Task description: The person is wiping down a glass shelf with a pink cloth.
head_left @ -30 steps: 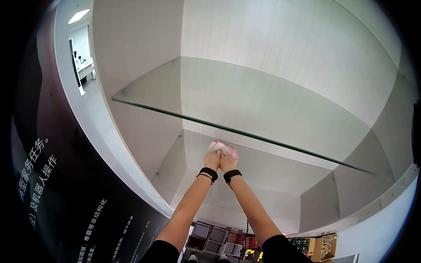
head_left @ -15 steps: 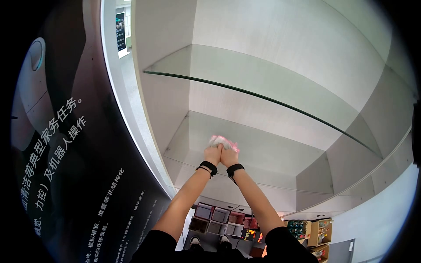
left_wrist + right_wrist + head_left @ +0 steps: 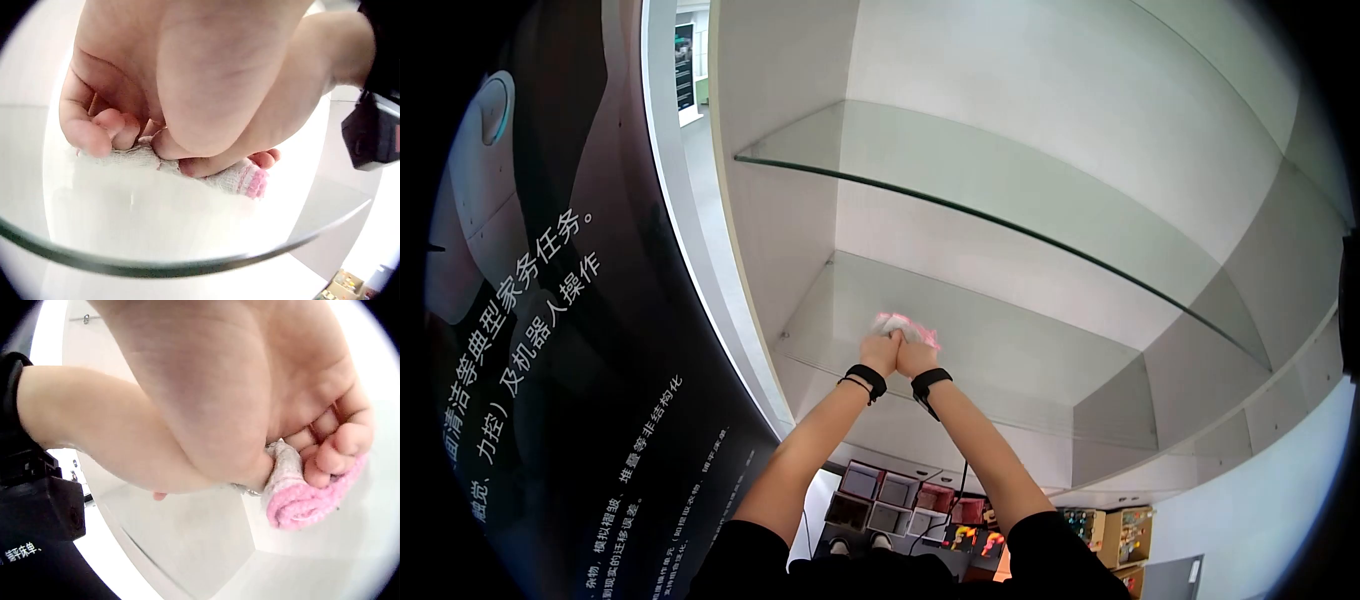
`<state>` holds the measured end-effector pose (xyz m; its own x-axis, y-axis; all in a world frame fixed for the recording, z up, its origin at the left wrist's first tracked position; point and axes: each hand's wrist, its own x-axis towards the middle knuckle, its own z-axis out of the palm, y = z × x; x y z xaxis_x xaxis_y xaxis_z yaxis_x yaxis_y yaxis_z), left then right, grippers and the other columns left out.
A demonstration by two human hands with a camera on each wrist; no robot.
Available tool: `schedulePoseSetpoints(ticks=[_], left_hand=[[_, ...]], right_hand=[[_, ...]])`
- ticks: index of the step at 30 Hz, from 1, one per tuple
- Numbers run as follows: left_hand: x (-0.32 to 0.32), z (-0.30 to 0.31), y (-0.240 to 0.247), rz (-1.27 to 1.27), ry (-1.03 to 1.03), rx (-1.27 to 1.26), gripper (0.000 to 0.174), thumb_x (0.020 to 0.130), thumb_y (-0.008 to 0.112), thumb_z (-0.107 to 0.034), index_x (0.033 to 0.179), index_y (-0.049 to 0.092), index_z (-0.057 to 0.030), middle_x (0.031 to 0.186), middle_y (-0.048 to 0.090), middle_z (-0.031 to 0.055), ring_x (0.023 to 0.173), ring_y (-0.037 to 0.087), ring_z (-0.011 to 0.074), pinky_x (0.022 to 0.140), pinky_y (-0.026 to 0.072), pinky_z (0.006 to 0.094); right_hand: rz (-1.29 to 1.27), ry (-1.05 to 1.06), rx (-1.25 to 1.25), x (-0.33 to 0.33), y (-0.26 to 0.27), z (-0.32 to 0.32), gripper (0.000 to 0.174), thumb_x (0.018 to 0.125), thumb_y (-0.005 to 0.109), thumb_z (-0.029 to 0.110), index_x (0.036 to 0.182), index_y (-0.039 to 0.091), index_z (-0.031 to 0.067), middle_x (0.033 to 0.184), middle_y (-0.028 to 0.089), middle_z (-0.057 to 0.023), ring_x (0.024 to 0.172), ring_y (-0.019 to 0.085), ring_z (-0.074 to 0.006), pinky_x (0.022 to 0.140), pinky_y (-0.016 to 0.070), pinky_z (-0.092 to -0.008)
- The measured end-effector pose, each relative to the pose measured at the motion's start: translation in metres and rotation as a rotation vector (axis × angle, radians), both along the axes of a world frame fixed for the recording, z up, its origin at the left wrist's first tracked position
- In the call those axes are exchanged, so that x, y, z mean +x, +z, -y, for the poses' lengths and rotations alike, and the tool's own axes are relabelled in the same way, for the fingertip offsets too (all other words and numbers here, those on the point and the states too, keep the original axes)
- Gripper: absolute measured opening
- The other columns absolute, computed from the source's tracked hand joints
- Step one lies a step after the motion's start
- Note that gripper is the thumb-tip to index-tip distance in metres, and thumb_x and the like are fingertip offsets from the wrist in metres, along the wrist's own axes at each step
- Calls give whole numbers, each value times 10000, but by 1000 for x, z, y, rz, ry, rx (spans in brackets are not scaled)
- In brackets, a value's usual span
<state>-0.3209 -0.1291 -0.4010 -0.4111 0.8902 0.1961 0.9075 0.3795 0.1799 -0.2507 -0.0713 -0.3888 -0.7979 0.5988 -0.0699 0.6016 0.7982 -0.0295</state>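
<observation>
Side by side, my left hand (image 3: 880, 352) and right hand (image 3: 918, 358) grip one white cloth (image 3: 893, 323) with pink edging. The cloth lies bunched over the lower glass shelf (image 3: 1000, 330). In the left wrist view, the left fingers (image 3: 94, 136) curl onto the white gauzy part of the cloth (image 3: 228, 180), close over the glass. The right wrist view shows the right fingers (image 3: 340, 450) curled round its rolled pink end (image 3: 306, 503). Both thumbs come together at the middle of the cloth.
Above the hands runs the front edge of an upper glass shelf (image 3: 990, 212). A cabinet side wall (image 3: 785, 110) and a black printed panel (image 3: 600, 400) stand to the left. Below are several storage bins (image 3: 890, 490) and open boxes (image 3: 1125, 535).
The head view has shifted, so the shelves appear higher and further right than a second ago. Both hands keep their hold; over the last half second they and the cloth have moved slightly left.
</observation>
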Motion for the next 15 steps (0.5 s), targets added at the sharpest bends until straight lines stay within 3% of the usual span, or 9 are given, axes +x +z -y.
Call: schedulePoseSetpoints(ticks=[1,4,5,7,8,13,15], left_hand=[[-3,-5,0,-7,16,4,254,684,409,-206,918,366,-115,664,555,58,617,546,228,498,415,339],[-14,-26,0,-23,14,-38,264,693,401,-218,939,360,-128,690,557,50,645,545,220,503,411,333],[-17,-33,1,-34,19,-36,264,693,401,-218,939,360,-128,690,557,50,645,545,220,503,411,333],[-23,-45,5,30,61,-113,273,697,398,-227,950,354,-131,698,555,47,651,545,218,508,412,333],[-24,-49,6,1,76,-101,271,703,393,-239,952,351,-139,696,554,43,652,545,217,510,413,336],[-33,-69,9,1,142,-129,261,709,389,-240,953,350,-156,715,555,40,648,548,207,501,416,337],[-31,-71,11,-6,197,-162,208,724,385,-202,925,358,-157,724,560,15,686,549,180,540,418,298]], right_hand=[[-7,16,4,-4,0,-4,385,732,317,204,1112,275,158,710,565,-67,670,544,-230,870,93,-493],[-128,14,91,-12,-4,-20,305,752,257,194,1005,407,115,660,568,-64,617,546,-206,810,265,-401],[-140,18,92,-14,-9,-27,305,752,257,194,1005,407,115,660,568,-64,617,546,-206,810,265,-401],[-327,54,314,-20,-3,-33,287,757,255,195,963,435,109,635,564,-66,592,544,-207,718,345,-356],[-364,5,205,-21,-1,-36,301,767,237,217,923,471,108,617,562,-62,574,542,-211,659,371,-341],[-429,-57,130,-43,-13,-62,382,788,198,254,776,548,100,612,564,-63,559,539,-211,593,390,-340],[-406,-101,76,-46,-15,-65,417,794,182,272,741,558,100,613,565,-66,563,539,-209,597,388,-340]])
